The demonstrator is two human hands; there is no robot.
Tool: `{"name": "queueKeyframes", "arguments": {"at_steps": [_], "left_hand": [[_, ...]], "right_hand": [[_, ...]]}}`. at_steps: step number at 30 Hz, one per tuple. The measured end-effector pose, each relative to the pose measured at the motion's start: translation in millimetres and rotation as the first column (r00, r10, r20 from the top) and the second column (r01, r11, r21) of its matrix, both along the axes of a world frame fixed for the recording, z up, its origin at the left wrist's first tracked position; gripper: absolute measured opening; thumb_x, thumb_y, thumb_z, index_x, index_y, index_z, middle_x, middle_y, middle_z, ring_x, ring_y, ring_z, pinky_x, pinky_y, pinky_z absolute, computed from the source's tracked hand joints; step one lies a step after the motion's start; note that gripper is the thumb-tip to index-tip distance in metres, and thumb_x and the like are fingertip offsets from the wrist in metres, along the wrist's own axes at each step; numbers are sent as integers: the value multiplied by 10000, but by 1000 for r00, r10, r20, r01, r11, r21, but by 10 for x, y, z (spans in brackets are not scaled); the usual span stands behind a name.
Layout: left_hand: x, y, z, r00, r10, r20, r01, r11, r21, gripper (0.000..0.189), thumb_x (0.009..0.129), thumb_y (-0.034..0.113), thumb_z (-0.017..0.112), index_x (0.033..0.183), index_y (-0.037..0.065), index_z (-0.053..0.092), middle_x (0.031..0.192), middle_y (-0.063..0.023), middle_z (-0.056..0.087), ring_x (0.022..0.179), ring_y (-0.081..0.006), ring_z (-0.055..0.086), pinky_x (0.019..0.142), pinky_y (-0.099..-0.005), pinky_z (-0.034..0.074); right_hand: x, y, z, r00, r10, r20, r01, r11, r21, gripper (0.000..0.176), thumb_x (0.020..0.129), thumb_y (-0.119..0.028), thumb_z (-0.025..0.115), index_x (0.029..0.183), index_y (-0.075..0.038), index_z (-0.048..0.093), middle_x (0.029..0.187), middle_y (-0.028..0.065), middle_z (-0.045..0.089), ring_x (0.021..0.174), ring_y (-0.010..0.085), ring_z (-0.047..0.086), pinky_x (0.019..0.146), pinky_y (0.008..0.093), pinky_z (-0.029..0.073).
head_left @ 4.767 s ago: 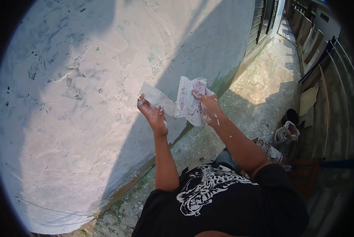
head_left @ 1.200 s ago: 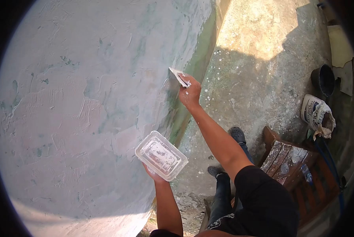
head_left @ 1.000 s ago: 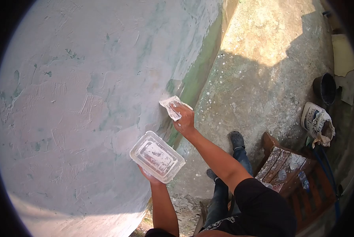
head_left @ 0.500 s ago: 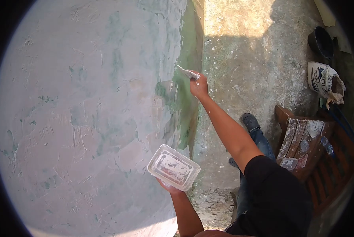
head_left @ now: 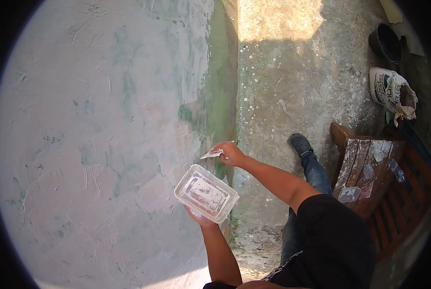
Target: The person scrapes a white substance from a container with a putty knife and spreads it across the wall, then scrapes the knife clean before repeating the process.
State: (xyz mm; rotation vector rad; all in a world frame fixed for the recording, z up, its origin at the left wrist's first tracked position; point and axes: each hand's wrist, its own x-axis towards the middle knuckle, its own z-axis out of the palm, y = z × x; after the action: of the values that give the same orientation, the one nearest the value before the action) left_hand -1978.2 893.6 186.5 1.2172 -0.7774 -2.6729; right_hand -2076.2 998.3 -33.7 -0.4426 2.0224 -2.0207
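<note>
My left hand [head_left: 199, 216] grips a clear rectangular plastic container [head_left: 207, 194] from beneath, its inside smeared with white putty. Just above the container's upper right side, my right hand [head_left: 230, 154] is closed round a putty knife [head_left: 211, 153] whose blade points left. The blade is coated with white and is close to the wall; whether it touches cannot be made out. White putty covers most of the wall [head_left: 80, 135], with green patches showing through. A bare green strip [head_left: 220, 82] runs along the wall's lower edge.
On the right stands a wooden bench [head_left: 352, 166] splashed with white, holding a plastic tub [head_left: 349, 194] and a plastic bottle [head_left: 397, 172]. Beyond it are an opened putty sack [head_left: 392, 94] and a black bucket [head_left: 385, 43]. White spots dot the concrete floor [head_left: 283, 86].
My right hand has come down the wall's lower edge with the putty knife, closer to the container. My left hand and the container have shifted slightly up and left in view.
</note>
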Motion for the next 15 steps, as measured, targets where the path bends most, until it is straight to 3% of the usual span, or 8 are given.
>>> {"name": "queueKeyframes", "arguments": {"at_steps": [2, 4, 5, 7, 10, 12, 15], "left_hand": [[20, -36, 65, 999, -31, -10, 31, 999, -9, 577, 960, 530, 449, 1360, 117, 510, 1342, -120, 564, 1184, -365, 572, 964, -572, 486], [15, -60, 55, 997, -65, -36, 65, 998, -4, 575, 961, 527, 450, 1360, 117, 510, 1343, -118, 563, 1180, -361, 574, 965, -569, 487], [21, -69, 44, 999, -37, -11, 37, 999, -32, 571, 962, 523, 450, 1359, 117, 510, 1337, -117, 566, 1171, -359, 579, 956, -566, 495], [78, -108, -19, 1000, -4, 7, 4, 999, -52, 567, 963, 519, 450, 1358, 117, 510, 1331, -116, 570, 1162, -357, 585, 946, -562, 502], [281, -213, -96, 1000, -2, -30, 1, 999, -45, 568, 963, 519, 447, 1359, 117, 508, 1333, -113, 567, 1153, -356, 588, 947, -561, 503], [385, -265, -139, 998, -44, -51, 40, 997, -68, 576, 962, 525, 444, 1361, 114, 505, 1342, -115, 560, 1166, -353, 581, 959, -551, 496], [568, -436, -258, 999, -18, -40, 14, 996, -89, 588, 961, 533, 439, 1361, 106, 500, 1335, -115, 561, 1166, -348, 579, 961, -536, 497]], "right_hand": [[12, 21, -105, 997, -33, 76, 36, 999, -33, 410, 653, 86, 523, 999, -40, 702, 981, 151, 702, 949, 354, 666, 876, 379, 516], [-150, 115, -124, 917, -330, 226, 334, 942, 18, 411, 715, 61, 528, 1068, -55, 704, 997, 169, 699, 957, 372, 647, 873, 417, 508], [-246, 166, -123, 917, -334, 217, 338, 941, 20, 411, 715, 61, 528, 1068, -55, 704, 997, 169, 699, 957, 372, 647, 873, 417, 508], [-392, 253, -101, 712, -465, 526, 512, 857, 64, 463, 707, 84, 490, 1100, -48, 697, 1013, 181, 696, 961, 349, 664, 864, 338, 503], [-374, -32, -134, 713, -592, 375, 628, 778, 35, 498, 718, 51, 497, 1173, -51, 672, 1047, 203, 693, 962, 358, 664, 874, 350, 502], [-15, -497, -105, 844, -501, 192, 485, 865, 129, 515, 710, 30, 496, 1197, -33, 649, 1100, 233, 673, 1022, 380, 648, 917, 365, 493], [585, -854, 58, 800, -582, 143, 575, 813, 93, 526, 695, 25, 484, 1196, -15, 641, 1104, 263, 653, 1026, 411, 634, 934, 395, 489]]}}
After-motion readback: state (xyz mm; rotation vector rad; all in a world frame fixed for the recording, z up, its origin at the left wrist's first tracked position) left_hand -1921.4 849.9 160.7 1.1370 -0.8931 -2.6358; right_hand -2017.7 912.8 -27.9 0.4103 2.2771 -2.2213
